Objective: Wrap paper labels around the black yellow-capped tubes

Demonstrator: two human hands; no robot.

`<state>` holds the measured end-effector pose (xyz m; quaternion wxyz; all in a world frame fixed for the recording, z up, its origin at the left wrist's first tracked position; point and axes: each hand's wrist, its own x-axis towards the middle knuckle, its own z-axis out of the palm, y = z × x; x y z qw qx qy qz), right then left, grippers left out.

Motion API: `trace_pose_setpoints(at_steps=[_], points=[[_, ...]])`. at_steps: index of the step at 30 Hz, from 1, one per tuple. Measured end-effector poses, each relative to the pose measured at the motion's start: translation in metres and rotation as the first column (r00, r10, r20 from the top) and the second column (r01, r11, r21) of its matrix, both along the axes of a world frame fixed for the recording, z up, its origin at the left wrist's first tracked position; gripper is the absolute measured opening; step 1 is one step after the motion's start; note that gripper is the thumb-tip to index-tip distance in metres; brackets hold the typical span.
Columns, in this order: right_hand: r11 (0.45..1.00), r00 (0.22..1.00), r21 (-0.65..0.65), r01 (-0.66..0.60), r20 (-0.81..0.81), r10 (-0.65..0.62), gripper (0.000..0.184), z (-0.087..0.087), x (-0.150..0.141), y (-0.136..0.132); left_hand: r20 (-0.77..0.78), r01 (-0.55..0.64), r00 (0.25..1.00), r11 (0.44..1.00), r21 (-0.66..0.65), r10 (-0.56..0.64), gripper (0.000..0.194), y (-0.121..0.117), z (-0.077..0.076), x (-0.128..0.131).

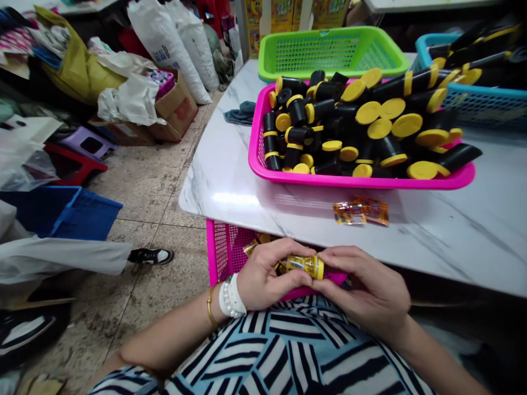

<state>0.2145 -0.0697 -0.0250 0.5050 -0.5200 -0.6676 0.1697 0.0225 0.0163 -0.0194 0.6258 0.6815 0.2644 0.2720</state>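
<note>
Beside the worktop [216,167], the left hand [261,274] gripped a tube [300,265] and the right hand [370,285] pinched its cap [320,269]; cap work seemed underway, calling next for a steady hold.

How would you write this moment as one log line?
left hand: holds yellow-capped container | right hand: at its cap | table: pink basket of black tubes, orange packets in front

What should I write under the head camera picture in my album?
Left hand and right hand hold a small yellow-capped container beside a pink basket of black tubes.
</note>
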Motion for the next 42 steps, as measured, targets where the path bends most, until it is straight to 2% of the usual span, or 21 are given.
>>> trace_pose_setpoints(at_steps=[3, 5, 6, 8, 10, 12, 14, 16, 17, 18, 20, 22, 24, 26, 29, 31, 34, 36, 39, 42], points=[[0.987, 0.978, -0.152, 0.043, -0.197, -0.073, 0.030, -0.009, -0.007, -0.006, 0.005, 0.012, 1.000, 0.994, 0.110, -0.013, 0.026, -0.001, -0.009, -0.001], [0.959, 0.956, -0.281, 0.020, -0.276, -0.101, 0.024, -0.014, -0.010, -0.009, -0.023, 0.020, 1.000, 0.995, 0.095, -0.018, 0.027, -0.002, -0.013, -0.002], [0.954, 0.962, -0.299, 0.011, -0.259, -0.092, 0.024, -0.015, -0.010, -0.011, -0.038, 0.013, 0.999, 0.999, 0.042, -0.011, 0.030, -0.003, -0.015, -0.003], [0.976, 0.990, -0.217, 0.015, -0.137, -0.046, 0.027, -0.015, -0.008, -0.012, -0.051, 0.012, 0.998, 0.986, -0.164, -0.020, 0.038, -0.004, -0.014, -0.004], [0.998, 0.999, -0.056, 0.029, -0.019, -0.030, 0.034, -0.012, -0.004, -0.011, -0.025, 0.046, 0.998, 0.926, -0.374, -0.059, 0.043, -0.002, -0.009, -0.003], [0.997, 0.998, 0.038, 0.068, 0.001, -0.068, 0.038, -0.008, -0.001, -0.005, 0.021, 0.095, 0.995, 0.899, -0.427, -0.095, 0.040, 0.005, -0.002, 0.003], [0.987, 0.983, 0.022, 0.160, -0.090, -0.157, 0.032, -0.004, 0.004, 0.002, 0.064, 0.128, 0.991, 0.941, -0.313, -0.114, 0.035, 0.020, 0.008, 0.017], [0.961, 0.931, -0.067, 0.267, -0.240, -0.275, 0.022, -0.001, 0.012, 0.009, 0.090, 0.186, 0.980, 0.976, -0.116, -0.176, 0.031, 0.040, 0.018, 0.038], [0.944, 0.891, -0.123, 0.307, -0.312, -0.330, 0.019, 0.001, 0.018, 0.010, 0.081, 0.233, 0.969, 0.973, -0.003, -0.232, 0.029, 0.050, 0.022, 0.051], [0.924, 0.848, -0.175, 0.339, -0.369, -0.381, 0.019, 0.002, 0.024, 0.009, 0.053, 0.291, 0.953, 0.950, 0.114, -0.298, 0.027, 0.058, 0.025, 0.066], [0.887, 0.779, -0.244, 0.393, -0.424, -0.462, 0.021, 0.003, 0.037, -0.001, 0.003, 0.403, 0.907, 0.871, 0.281, -0.421, 0.025, 0.068, 0.027, 0.096], [0.845, 0.728, -0.261, 0.467, -0.428, -0.535, 0.024, 0.002, 0.044, -0.017, 0.002, 0.470, 0.867, 0.820, 0.326, -0.498, 0.027, 0.066, 0.021, 0.119], [0.796, 0.691, -0.247, 0.552, -0.398, -0.603, 0.026, 0.001, 0.043, -0.032, 0.053, 0.489, 0.851, 0.826, 0.280, -0.522, 0.029, 0.057, 0.008, 0.132], [0.755, 0.652, -0.279, 0.594, -0.382, -0.655, 0.026, -0.001, 0.037, -0.040, 0.084, 0.510, 0.840, 0.833, 0.213, -0.536, 0.026, 0.046, -0.005, 0.134], [0.715, 0.577, -0.449, 0.536, -0.423, -0.699, 0.028, 0.000, 0.032, -0.038, 0.075, 0.493, 0.862, 0.864, 0.107, -0.501, 0.021, 0.038, -0.015, 0.129], [0.702, 0.555, -0.531, 0.474, -0.438, -0.707, 0.035, 0.000, 0.035, -0.033, 0.089, 0.512, 0.857, 0.858, -0.049, -0.507, 0.024, 0.038, -0.015, 0.128], [0.715, 0.576, -0.556, 0.423, -0.444, -0.686, 0.038, 0.002, 0.041, -0.030, 0.106, 0.537, 0.840, 0.787, -0.305, -0.532, 0.035, 0.042, -0.013, 0.132], [0.743, 0.600, -0.507, 0.436, -0.451, -0.661, 0.041, 0.005, 0.043, -0.030, 0.145, 0.545, 0.831, 0.731, -0.410, -0.537, 0.041, 0.044, -0.013, 0.135], [0.755, 0.636, -0.431, 0.495, -0.412, -0.652, 0.039, 0.007, 0.040, -0.029, 0.233, 0.576, 0.812, 0.666, -0.475, -0.536, 0.043, 0.045, -0.011, 0.138], [0.729, 0.612, -0.475, 0.493, -0.406, -0.679, 0.028, 0.006, 0.034, -0.024, 0.248, 0.573, 0.816, 0.675, -0.465, -0.522, 0.040, 0.045, -0.009, 0.135]])
